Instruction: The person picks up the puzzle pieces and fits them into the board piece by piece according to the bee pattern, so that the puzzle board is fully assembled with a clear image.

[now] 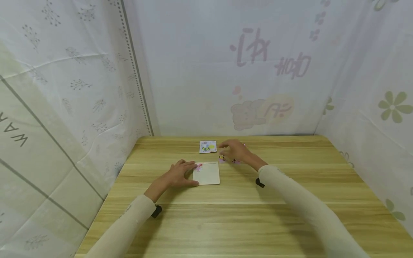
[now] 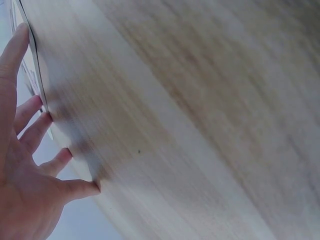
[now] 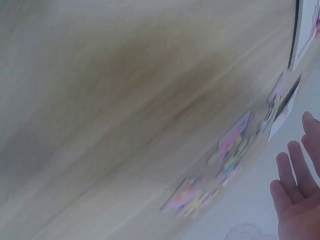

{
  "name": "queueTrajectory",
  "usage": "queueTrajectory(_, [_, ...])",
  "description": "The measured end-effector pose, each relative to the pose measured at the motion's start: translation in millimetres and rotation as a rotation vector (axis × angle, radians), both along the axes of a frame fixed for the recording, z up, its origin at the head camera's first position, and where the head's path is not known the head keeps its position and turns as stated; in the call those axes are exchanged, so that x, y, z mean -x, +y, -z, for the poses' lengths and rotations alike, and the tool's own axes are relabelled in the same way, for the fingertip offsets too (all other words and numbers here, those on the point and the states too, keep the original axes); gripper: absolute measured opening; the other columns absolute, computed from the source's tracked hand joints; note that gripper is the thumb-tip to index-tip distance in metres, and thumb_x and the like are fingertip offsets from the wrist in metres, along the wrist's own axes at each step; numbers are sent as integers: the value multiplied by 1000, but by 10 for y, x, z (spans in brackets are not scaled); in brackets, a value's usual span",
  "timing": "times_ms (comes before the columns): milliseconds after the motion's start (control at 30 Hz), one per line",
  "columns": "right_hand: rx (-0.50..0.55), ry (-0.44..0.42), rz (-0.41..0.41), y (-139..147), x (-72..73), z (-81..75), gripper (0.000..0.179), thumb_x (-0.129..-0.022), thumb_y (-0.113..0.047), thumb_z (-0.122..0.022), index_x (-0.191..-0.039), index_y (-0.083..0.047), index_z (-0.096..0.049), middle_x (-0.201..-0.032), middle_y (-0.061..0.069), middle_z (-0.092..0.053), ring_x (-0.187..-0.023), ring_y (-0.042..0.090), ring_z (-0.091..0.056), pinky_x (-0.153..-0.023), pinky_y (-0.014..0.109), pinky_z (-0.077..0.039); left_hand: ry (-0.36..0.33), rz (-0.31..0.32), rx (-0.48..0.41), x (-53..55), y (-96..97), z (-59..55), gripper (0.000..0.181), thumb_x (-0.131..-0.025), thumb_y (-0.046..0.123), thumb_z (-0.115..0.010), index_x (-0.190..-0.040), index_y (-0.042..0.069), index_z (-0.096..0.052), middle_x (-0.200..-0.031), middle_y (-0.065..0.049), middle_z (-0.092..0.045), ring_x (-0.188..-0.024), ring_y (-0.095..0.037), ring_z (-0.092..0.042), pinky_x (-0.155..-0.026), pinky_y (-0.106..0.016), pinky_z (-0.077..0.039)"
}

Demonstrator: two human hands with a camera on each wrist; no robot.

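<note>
A square white board [image 1: 208,176] lies on the table, with a small pink jigsaw piece [image 1: 199,167] in its upper left corner. My left hand [image 1: 178,175] rests at the board's left side, fingers spread, the thumb at the lower corner and a fingertip by the piece. My right hand [image 1: 235,150] is above several loose jigsaw pieces [image 1: 222,158], right of the board. In the right wrist view its fingers are loosely extended with nothing visible between them, and the pink and yellow pieces [image 3: 232,142] lie on the tabletop beside it.
Behind the board lies a small picture card [image 1: 208,146] with a green and yellow print. The wooden table [image 1: 206,225] ends at a hanging printed cloth [image 1: 193,89] at the back, with more cloth at both sides.
</note>
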State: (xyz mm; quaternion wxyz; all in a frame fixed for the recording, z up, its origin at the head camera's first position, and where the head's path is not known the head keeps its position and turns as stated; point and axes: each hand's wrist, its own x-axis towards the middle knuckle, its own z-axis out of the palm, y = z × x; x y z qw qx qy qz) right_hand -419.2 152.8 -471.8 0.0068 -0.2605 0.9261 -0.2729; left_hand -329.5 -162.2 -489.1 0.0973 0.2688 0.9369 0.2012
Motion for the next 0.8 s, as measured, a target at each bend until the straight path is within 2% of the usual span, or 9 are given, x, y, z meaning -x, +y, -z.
queueTrajectory(200, [21,74,-19,146,55,-52,36,-96,-18,-77,-128,-1,-71,-131,13,-70,-123,35,-64,-105,53,-50,-1,3,-9,-17,-7,-31,86,-89,55,-78,-156,11,-48,-165,-10,-39,-152,-47,-25,-111,-83,-14])
queueTrajectory(433, [-7,56,25,310,128,-74,36,-97,-17,-76,-129,-1,-70,-133,15,-69,-123,37,-64,-104,54,-50,2,-7,6,-1,-5,-12,87,-88,57,-78,-157,14,-48,-165,-8,-39,-153,-45,-25,-112,-81,-15])
queueTrajectory(667, [-30,24,74,460,205,-18,33,-100,-18,-72,-130,-5,-71,-132,17,-69,-122,38,-64,-102,55,-51,7,0,-6,8,-1,-2,87,-87,58,-79,-156,13,-49,-165,-8,-40,-152,-46,-26,-111,-82,-15])
queueTrajectory(800, [-36,28,74,515,252,8,32,-98,-15,-74,-128,-4,-71,-130,18,-70,-119,39,-66,-102,55,-52,-2,1,-9,6,0,-5,88,-88,58,-78,-156,13,-48,-165,-9,-39,-153,-47,-24,-111,-83,-14])
